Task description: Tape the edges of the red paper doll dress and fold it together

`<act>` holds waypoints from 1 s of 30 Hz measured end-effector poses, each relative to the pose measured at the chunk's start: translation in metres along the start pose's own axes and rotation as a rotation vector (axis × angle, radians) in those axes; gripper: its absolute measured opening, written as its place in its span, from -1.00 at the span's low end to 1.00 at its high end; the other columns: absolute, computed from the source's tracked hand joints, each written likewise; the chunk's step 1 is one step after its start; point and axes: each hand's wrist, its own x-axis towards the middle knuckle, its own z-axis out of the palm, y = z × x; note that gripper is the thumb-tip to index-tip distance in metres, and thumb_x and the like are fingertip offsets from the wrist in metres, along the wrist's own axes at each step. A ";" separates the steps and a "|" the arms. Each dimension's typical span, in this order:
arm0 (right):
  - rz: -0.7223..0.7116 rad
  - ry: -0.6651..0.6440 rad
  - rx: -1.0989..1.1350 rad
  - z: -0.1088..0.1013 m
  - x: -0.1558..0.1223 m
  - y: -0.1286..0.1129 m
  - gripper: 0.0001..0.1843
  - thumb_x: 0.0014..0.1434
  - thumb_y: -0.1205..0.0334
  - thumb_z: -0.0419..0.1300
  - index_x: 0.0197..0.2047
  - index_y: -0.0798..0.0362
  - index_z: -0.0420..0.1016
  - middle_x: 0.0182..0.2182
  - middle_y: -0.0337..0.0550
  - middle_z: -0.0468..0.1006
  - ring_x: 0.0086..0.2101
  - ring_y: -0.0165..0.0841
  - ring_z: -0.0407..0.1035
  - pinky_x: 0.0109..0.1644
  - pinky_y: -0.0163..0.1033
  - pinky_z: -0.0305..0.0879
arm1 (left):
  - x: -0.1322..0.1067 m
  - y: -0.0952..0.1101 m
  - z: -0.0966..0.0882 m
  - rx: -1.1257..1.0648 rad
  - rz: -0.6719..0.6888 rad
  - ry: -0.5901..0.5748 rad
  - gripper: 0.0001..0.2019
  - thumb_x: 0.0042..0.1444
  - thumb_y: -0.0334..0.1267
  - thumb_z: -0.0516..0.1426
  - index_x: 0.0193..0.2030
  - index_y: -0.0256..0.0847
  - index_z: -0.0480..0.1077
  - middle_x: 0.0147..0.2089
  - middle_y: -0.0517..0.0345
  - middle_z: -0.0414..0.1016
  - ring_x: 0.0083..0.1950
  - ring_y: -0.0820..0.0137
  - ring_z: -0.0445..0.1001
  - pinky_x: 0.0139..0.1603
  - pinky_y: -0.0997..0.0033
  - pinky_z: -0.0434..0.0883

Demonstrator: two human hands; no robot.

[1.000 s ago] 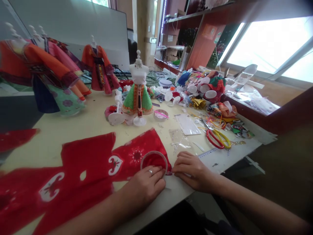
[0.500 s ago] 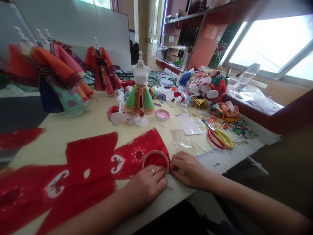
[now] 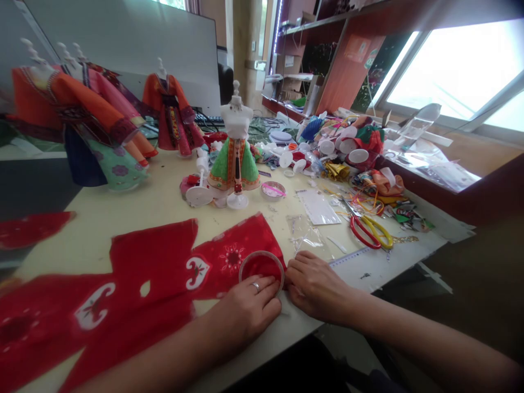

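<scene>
A red garment piece [image 3: 153,256] with white embroidered motifs lies spread on the table. On its right-hand sleeve rests a clear round ring [image 3: 242,267], which looks like a roll of tape. My left hand [image 3: 249,305], with a ring on one finger, lies flat over the near rim, its fingertips inside on the red cloth. Just to the right, my right hand [image 3: 317,286] is closed in a pinch at the sleeve's end. Its fingertips are turned away, so what they grip is hidden.
Red-and-yellow-handled scissors [image 3: 370,232], a ruler [image 3: 347,256] and a plastic bag [image 3: 307,234] lie beyond my right hand. A small doll torso in a green skirt [image 3: 235,164] stands behind the cloth. Dressed forms [image 3: 170,114] stand at back left; scraps [image 3: 347,142] pile at back right.
My right hand has shifted slightly right, its fingers curled a little more. My left hand, the round ring and the cloth look unmoved; the view has tilted slightly.
</scene>
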 end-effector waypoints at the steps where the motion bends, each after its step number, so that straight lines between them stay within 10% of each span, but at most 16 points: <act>1: 0.002 0.008 -0.019 0.002 0.000 -0.001 -0.83 0.06 0.43 0.01 -0.48 0.12 0.38 -0.52 -0.11 0.42 -0.46 -0.33 0.23 -0.24 -0.19 0.20 | 0.000 0.000 0.000 -0.001 0.001 0.001 -0.82 0.20 -0.50 -0.02 -0.29 -0.40 0.41 -0.07 -0.18 0.54 -0.04 0.21 0.51 0.02 0.20 0.48; 30: 0.079 0.007 0.301 0.000 -0.009 0.007 -0.88 0.12 0.42 0.05 -0.39 0.10 0.38 -0.42 -0.14 0.44 -0.36 -0.34 0.26 -0.19 -0.22 0.20 | 0.004 -0.001 -0.009 -0.101 -0.002 -0.052 -0.76 0.27 -0.46 -0.10 -0.25 -0.38 0.38 -0.07 -0.13 0.50 0.03 0.25 0.41 0.02 0.28 0.44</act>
